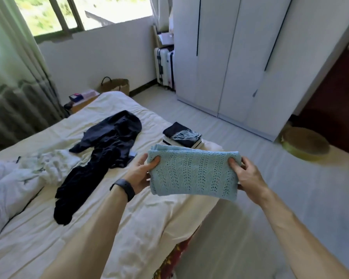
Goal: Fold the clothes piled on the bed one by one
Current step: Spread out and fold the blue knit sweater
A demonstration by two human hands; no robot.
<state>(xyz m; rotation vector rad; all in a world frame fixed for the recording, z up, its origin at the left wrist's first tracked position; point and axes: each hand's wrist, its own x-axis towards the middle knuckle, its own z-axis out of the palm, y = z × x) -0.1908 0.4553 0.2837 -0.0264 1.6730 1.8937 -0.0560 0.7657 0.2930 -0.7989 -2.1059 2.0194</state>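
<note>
- Both hands are holding a folded light-blue knit in the air, above the near right edge of the bed. It is not touching the sheet.
- Left hand is gripping the knit's left end. The thumb is pressing down on the top face and the other fingers are going underneath, so can't tell their spread.
- Right hand is gripping the right end. The thumb is sitting on top and the fingers are curling round the far edge, close together.
- The knit is lying roughly flat between the two grips, with the openwork pattern facing up and the layers stacked at the far edge.
- Black wristband is sitting on the left wrist.
- Navy garment is lying unfolded and stretched out mid-bed, well apart from the knit.
- Crumpled white clothes are lying at the left, touching the navy garment's edge.
- Folded stack is sitting at the bed's far right edge, just beyond the knit, with a dark fringed piece on top.
- White wardrobe is standing to the right, with suitcases beside it in the corner.
</note>
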